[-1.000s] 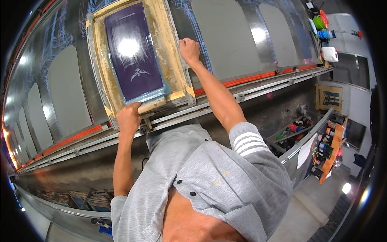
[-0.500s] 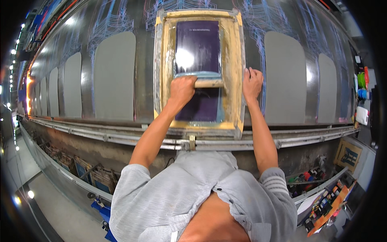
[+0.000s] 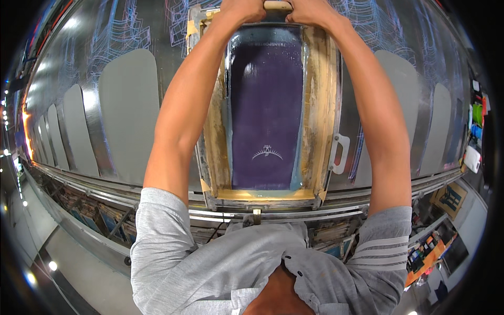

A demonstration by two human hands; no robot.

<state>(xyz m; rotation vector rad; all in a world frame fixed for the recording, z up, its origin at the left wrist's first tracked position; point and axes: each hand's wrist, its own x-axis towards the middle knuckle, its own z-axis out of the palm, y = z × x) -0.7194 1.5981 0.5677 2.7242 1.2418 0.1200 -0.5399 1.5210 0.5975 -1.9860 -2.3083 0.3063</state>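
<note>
Squeegee (image 3: 278, 5) at twelve o'clock on the screen-printing frame (image 3: 262, 202), held at both ends: left grip (image 3: 244, 9) curled tight round one, right grip (image 3: 310, 10) round the other, both partly cropped; purple mesh (image 3: 266, 110) between bare forearms (image 3: 176, 118); white handle (image 3: 340, 154) at the frame's four o'clock; grey panels (image 3: 128, 105) on the bench (image 3: 350, 110) at nine and three

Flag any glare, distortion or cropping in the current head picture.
Head view: white glare on the dark tabletop at left; head view: fisheye bending makes the metal rail bow, with black corners; head view: the top edge crops the left hand and right hand at the pale handle.
</note>
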